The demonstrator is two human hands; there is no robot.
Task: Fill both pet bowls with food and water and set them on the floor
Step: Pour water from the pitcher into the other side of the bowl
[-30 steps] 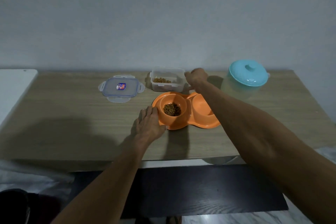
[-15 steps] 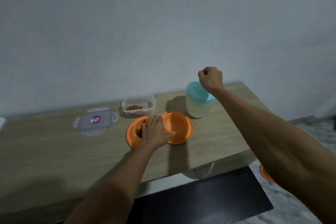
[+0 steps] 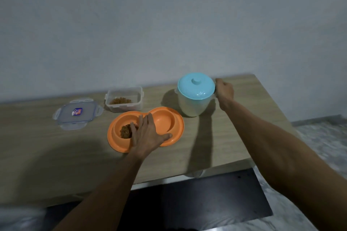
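Here the only label is a small red and blue sticker (image 3: 77, 112) on the clear lid (image 3: 64, 116) which lies flat on the tabletop (image 3: 37, 146), left of the open food container (image 3: 123, 108). Its writing is too small to read.

Compared with half a second ago, the right hand (image 3: 224, 91) is no longer a raised fist above the jug (image 3: 191, 105). It is now lower, at the right side of the jug, just under the edge of the teal jug lid (image 3: 196, 86). Its fingers (image 3: 217, 80) curl toward the jug, but the hand hides the contact, so I cannot tell if they close on anything. The left hand (image 3: 148, 137) stays on the orange pet bowl (image 3: 166, 121), as before. Its fingers (image 3: 145, 121) are straight and a little apart, flat over the middle ridge, and the thumb touches the near rim.

The pet bowl stands on the tabletop, in front of the food container and just left of the jug. Its long axis goes left to right, with the right end a little nearer the wall. The kibble (image 3: 125, 131) sits in the left basin, partly under the fingers.
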